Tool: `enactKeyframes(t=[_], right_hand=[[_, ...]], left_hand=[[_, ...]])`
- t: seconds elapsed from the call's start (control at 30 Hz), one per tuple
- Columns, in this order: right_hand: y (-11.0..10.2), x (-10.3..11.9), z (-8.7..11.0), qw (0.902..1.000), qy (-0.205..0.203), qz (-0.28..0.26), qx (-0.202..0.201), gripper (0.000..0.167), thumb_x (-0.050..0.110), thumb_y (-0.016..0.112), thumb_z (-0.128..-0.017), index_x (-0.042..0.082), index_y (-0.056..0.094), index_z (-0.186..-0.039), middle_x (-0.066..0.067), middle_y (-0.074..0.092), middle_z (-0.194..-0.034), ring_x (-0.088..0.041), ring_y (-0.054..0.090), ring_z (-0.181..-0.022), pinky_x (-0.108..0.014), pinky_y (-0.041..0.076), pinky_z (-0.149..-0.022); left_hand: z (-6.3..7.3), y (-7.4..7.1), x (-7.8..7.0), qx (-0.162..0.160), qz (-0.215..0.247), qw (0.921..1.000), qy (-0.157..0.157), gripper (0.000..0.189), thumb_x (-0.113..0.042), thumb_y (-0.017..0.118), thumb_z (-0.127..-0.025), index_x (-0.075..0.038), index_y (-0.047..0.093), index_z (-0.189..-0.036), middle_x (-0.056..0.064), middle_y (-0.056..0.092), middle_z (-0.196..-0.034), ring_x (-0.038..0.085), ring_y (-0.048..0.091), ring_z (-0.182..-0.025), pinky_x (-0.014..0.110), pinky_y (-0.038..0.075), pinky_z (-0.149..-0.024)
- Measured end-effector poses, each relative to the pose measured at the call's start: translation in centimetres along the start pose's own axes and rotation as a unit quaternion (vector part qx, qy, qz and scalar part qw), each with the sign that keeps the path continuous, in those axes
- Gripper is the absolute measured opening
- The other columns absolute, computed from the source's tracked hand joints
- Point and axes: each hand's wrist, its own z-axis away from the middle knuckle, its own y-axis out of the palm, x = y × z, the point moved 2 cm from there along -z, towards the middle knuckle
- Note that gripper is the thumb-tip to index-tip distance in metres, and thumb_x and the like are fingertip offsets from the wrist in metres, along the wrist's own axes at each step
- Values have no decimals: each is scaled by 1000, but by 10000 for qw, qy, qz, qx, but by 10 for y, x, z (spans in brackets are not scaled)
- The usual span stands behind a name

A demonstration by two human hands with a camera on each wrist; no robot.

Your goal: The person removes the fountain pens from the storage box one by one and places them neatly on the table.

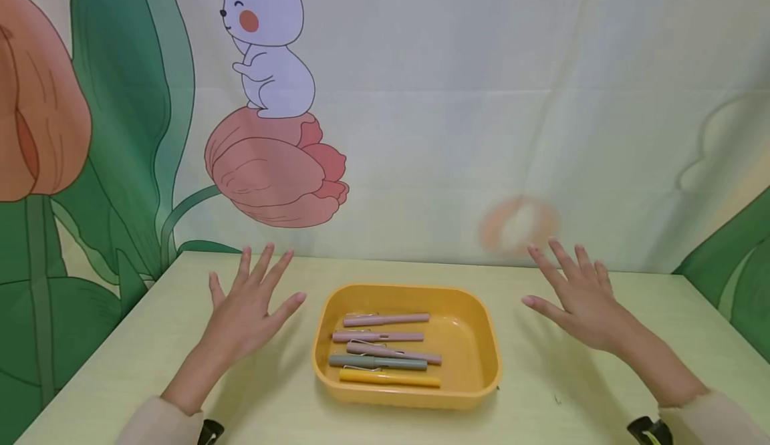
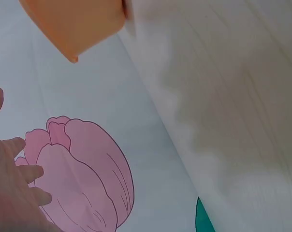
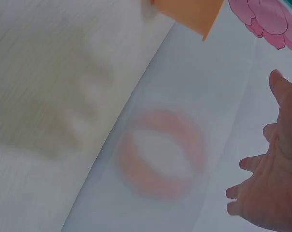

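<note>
A yellow plastic tray (image 1: 463,338) stands on the table between the two hands. Several pens lie in it roughly side by side: pinkish ones at the back, such as the pink pen (image 1: 385,319), then a grey-green pen (image 1: 385,363) and a yellow pen (image 1: 391,378) at the front. My left hand (image 1: 243,315) is spread out left of the tray, apart from it. To the tray's right my right hand (image 1: 583,308) is likewise spread, touching nothing. In the wrist views, the left hand (image 2: 13,179) and right hand (image 3: 276,164) both hold nothing.
The pale wood-grain table (image 1: 265,418) ends at a printed cloth backdrop (image 1: 433,131) with a rabbit and tulips. A tiny dark speck (image 1: 557,399) lies on the table right of the tray. Dark wrist straps (image 1: 210,431) show at the sleeves.
</note>
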Motion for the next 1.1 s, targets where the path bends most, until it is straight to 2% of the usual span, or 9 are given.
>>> enactKeyframes(t=[0.23,0.4,0.53,0.63,0.73,0.9,1.1], right_hand=[[6,18,-11,9971,-444,-606,-74,74,39,53,-91,16,12,-148,-23,7,-150,-50,-2,-133,-68,5,-99],[12,28,-18,9918,-572,-1139,10,71,35,52,-92,15,14,-147,-18,10,-151,-41,4,-136,-67,14,-99],[18,36,-26,9859,-774,-1483,-50,67,32,53,-92,10,19,-146,-14,19,-150,-37,16,-135,-61,21,-101],[23,42,-33,9816,-991,-1616,-236,62,27,54,-92,5,27,-143,-15,30,-145,-35,27,-132,-55,27,-101],[29,49,-38,9757,-1137,-1849,-310,56,23,55,-91,0,35,-138,-16,39,-140,-34,36,-127,-50,35,-98],[42,56,-45,9608,-1206,-2492,-143,48,17,56,-91,-5,43,-132,-18,48,-132,-32,47,-118,-46,40,-95],[59,61,-55,9454,-1176,-3036,140,45,15,59,-89,-7,48,-126,-21,52,-127,-34,54,-109,-43,43,-91]], left_hand=[[-1,2,-3,-97,862,9962,68,68,-53,46,-89,-24,22,-146,12,18,-151,34,5,-138,70,6,-98],[-1,6,-8,-89,1600,9870,145,68,-46,52,-88,-18,26,-145,14,24,-148,35,15,-136,64,19,-101],[0,9,-11,-133,2053,9785,124,65,-39,56,-89,-12,31,-142,15,32,-145,36,28,-131,57,29,-100],[0,10,-12,-99,2469,9690,46,64,-35,57,-89,-9,32,-142,16,35,-142,37,36,-127,54,35,-97],[0,11,-12,70,2946,9555,-85,64,-32,59,-88,-7,32,-141,16,36,-142,38,39,-124,51,39,-94],[-1,17,-13,401,3545,9338,-266,65,-30,62,-86,-6,33,-140,15,35,-143,36,39,-125,47,39,-95],[1,22,-15,816,3881,9169,-448,64,-27,63,-86,-6,34,-139,17,36,-141,37,39,-125,45,42,-93]])
